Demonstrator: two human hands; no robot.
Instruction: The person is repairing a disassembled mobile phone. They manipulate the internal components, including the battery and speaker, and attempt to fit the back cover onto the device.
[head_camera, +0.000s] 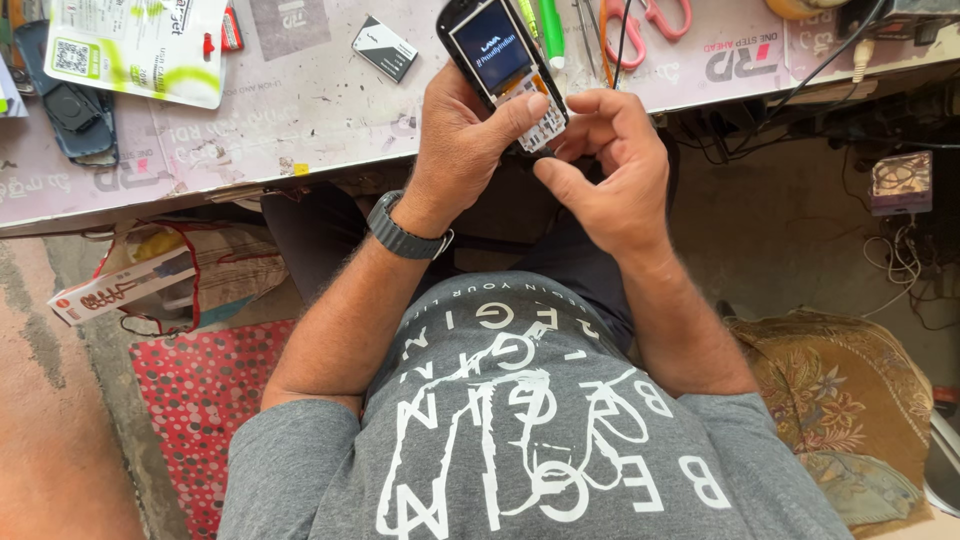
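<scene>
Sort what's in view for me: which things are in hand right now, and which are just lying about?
In hand:
- keypad phone, screen lit, held by left hand
- right hand, at the phone's lower edge

Lying about:
- small battery
- pink-handled scissors
- green pen
- printed packet
- dark phone shell

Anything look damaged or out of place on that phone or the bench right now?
The phone in the left hand is lit and looks whole, thumb on its keypad; the right hand is beside it. A loose battery lies apart on the scuffed, stained bench. Tangled cables hang below. Nothing spilled.
</scene>
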